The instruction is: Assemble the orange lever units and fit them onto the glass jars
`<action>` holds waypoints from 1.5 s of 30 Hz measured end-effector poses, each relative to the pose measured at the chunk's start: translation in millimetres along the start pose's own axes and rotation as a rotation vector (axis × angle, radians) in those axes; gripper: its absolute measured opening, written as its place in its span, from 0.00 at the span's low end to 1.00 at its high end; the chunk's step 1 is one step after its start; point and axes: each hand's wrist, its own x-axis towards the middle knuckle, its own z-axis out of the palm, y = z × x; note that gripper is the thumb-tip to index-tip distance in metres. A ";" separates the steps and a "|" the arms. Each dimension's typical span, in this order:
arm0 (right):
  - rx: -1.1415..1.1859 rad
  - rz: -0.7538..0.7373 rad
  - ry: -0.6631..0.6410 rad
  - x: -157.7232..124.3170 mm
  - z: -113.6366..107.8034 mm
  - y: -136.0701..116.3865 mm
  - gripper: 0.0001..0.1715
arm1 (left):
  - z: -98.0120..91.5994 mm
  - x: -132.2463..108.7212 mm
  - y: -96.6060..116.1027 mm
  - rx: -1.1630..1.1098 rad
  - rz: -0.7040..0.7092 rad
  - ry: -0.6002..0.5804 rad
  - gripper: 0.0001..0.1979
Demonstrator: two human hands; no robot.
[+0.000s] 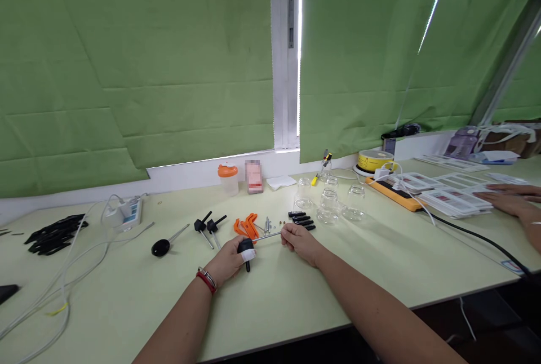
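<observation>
My left hand (227,260), with white tape on its thumb, is closed round a black block-shaped part (245,245). A thin metal rod (266,236) runs out of that part to the right, and a short black peg points down from it. The rod's far end is pinched between the fingertips of my right hand (301,242); whether a small piece is held there too is hidden. Just beyond lie orange plastic parts (246,225), a few metal screws (267,225) and several black cylindrical pieces (301,220). Two similar black parts with rods (207,224) rest to the left.
A black round-headed piece with a metal shaft (161,247), a power strip (132,214) and loose cables lie left. Behind stand an orange-lidded cup (229,181) and clear glass vessels (327,206). Rightward are an orange power strip (395,194), stacked cards (450,202) and another person's hands (509,202).
</observation>
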 end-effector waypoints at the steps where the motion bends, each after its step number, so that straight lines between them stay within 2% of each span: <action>1: -0.001 0.002 0.001 0.0 0.2 -0.1 0.19 | 0.0 0.0 -0.1 0.003 0.001 0.000 0.25; 8: 0.001 0.009 0.009 -1.5 1.1 -3.7 0.20 | 1.1 -0.6 1.1 -0.006 0.011 -0.002 0.24; 21: 0.034 -0.011 -0.023 -0.8 0.2 -1.2 0.13 | 0.4 0.1 -0.8 -0.013 0.017 -0.001 0.23; 31: -0.018 -0.012 -0.010 -0.3 0.0 0.8 0.17 | 0.2 -0.2 -0.8 0.019 0.025 -0.006 0.23; 45: -0.039 -0.002 0.004 0.8 0.7 -0.1 0.18 | -0.2 1.7 -3.6 0.016 0.020 -0.011 0.22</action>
